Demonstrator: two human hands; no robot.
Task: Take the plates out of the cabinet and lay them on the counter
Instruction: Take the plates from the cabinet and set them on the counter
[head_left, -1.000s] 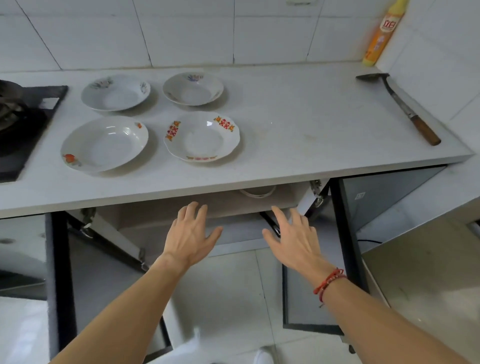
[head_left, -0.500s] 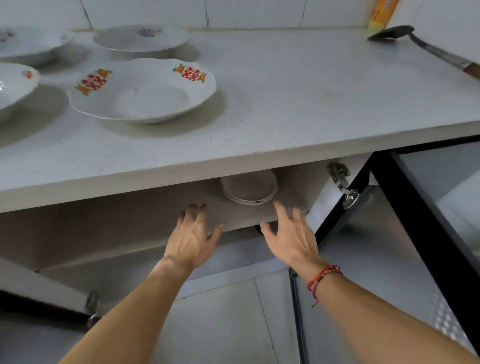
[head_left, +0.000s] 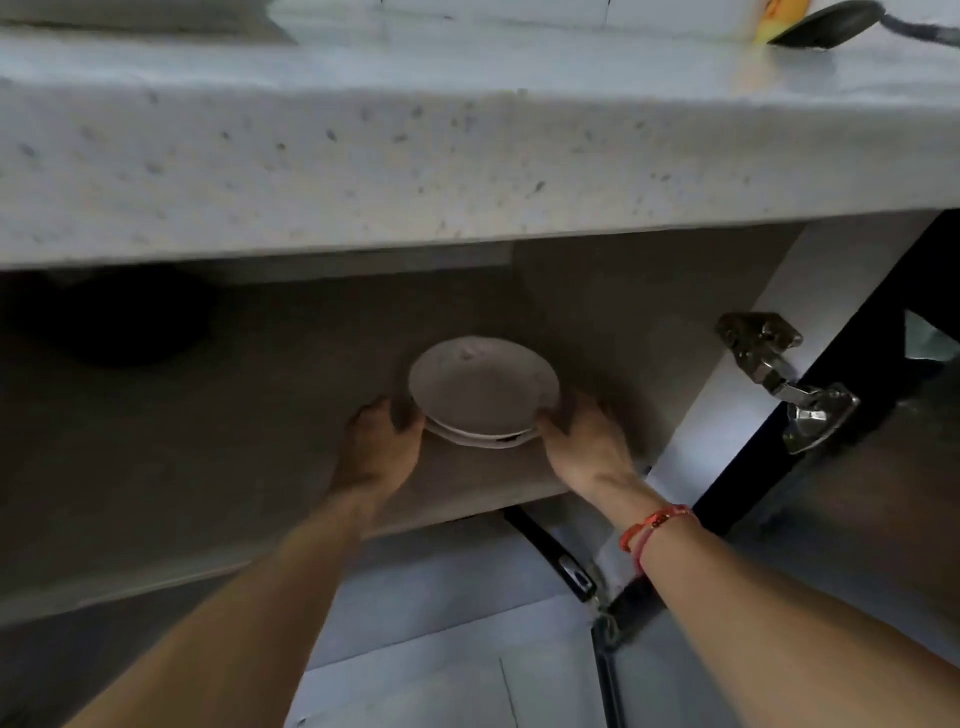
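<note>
Inside the cabinet (head_left: 597, 312), a small stack of plates (head_left: 483, 392) sat on the shelf (head_left: 218, 441); the left hand (head_left: 379, 447) and right hand (head_left: 584, 444) cupped its opposite rims, fingers curled against them, under the counter (head_left: 467, 156)

White plates (head_left: 483, 395) with a faint pinkish mark near the far rim, stacked on a grey-brown shelf (head_left: 234, 441). Above the plates, a pale grey counter (head_left: 467, 166) speckled with dark dots. Right of the plates, a shiny silver hinge (head_left: 779, 379) on a black door frame (head_left: 852, 364). Red and orange string bracelet (head_left: 654, 525). Yellow bottle (head_left: 776, 18) on the counter.
</note>
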